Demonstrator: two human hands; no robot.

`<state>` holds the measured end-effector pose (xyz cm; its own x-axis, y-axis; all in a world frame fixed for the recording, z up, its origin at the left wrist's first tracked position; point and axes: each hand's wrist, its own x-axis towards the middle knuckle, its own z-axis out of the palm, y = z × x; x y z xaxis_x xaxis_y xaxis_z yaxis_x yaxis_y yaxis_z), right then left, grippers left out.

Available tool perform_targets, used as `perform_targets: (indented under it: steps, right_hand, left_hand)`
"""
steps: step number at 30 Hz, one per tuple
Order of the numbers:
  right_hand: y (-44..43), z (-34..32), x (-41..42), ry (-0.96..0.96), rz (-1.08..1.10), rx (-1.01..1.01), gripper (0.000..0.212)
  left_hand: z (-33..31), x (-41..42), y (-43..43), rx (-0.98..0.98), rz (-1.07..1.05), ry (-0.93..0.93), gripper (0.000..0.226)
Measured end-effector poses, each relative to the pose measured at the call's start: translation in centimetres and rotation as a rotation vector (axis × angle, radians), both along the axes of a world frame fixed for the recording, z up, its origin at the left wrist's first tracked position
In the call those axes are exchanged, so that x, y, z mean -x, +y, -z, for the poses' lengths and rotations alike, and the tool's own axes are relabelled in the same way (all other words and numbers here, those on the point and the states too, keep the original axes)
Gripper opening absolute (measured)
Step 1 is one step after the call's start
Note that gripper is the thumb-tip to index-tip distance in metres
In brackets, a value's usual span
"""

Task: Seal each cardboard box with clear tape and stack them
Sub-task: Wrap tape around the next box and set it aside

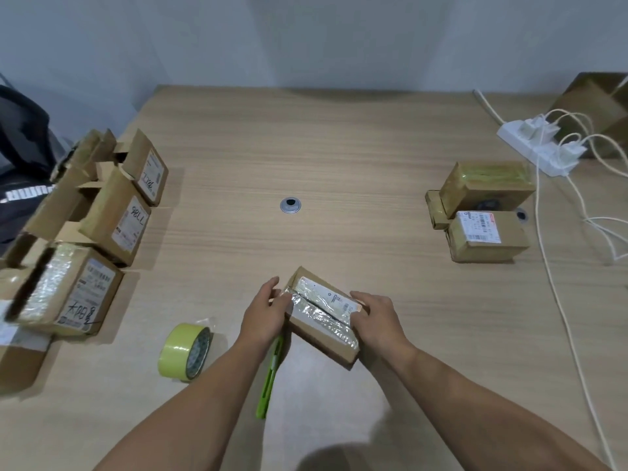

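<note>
So the small box (pixel 323 334) sits near the front of the table (pixel 306 147), left hand (pixel 263 317) pinching its taped end, right hand (pixel 377 322) fingers (pixel 359 296) wrapped round the other end. The tape (pixel 317 314) looks wrinkly and could peel up if it's not pressed flat

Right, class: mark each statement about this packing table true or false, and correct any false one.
1. The yellow-green tape roll lies left of the small taped brown cardboard box. True.
2. That box sits untouched. False: the left grip and right grip hold it.
3. The slim green plastic cutter rests on the right-hand boxes. False: it lies on the light wooden table, near the person.
4. The white plastic power strip has plugs in it. True.
</note>
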<state>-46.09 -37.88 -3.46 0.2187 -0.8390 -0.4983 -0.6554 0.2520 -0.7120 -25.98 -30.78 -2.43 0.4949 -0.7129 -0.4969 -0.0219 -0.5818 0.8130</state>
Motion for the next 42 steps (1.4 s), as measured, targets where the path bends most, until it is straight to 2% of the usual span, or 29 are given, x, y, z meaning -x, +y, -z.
perform_targets:
  steps: [4,7,11,13,18,22,24,28,35,42]
  right_hand:
    - [-0.5,-0.6,0.2,0.065,0.195,0.011,0.059]
    - [-0.5,-1.0,-0.1,0.079,0.273,-0.095,0.061]
    - [0.5,-0.7,-0.5,0.026,0.292,-0.079,0.032]
    - [1.0,-0.5,-0.8,-0.011,0.302,-0.056,0.027]
    - [1.8,-0.5,-1.7,-0.043,0.245,-0.036,0.029]
    - [1.9,-0.4,-1.9,-0.037,0.230,-0.011,0.037]
    - [1.9,-0.8,-1.9,-0.019,0.212,0.007,0.043]
    - [2.1,-2.2,-1.7,-0.005,0.209,0.067,0.048]
    - [2.7,-4.5,-2.9,-0.062,0.040,0.346,0.037]
    - [4.1,-5.1,-5.3,0.163,-0.088,0.439,0.038]
  left_hand:
    - [0.4,0.7,1.0,-0.031,-0.004,-0.043,0.039]
    - [0.4,1.2,1.7,-0.024,-0.022,-0.026,0.023]
    - [0.4,1.6,2.7,-0.021,-0.048,-0.013,0.021]
    - [0.5,1.6,3.2,-0.018,-0.064,0.007,0.024]
    - [0.8,1.2,4.5,-0.030,-0.096,0.028,0.033]
    - [0.5,0.9,4.8,-0.032,-0.086,-0.001,0.059]
    - [0.2,0.6,4.8,-0.029,-0.076,-0.022,0.064]
    - [0.0,0.2,4.8,-0.001,-0.082,-0.050,0.046]
    - [-0.6,-0.6,5.3,0.030,-0.119,-0.058,0.042]
    - [-1.7,-1.6,6.9,0.044,-0.194,-0.053,0.036]
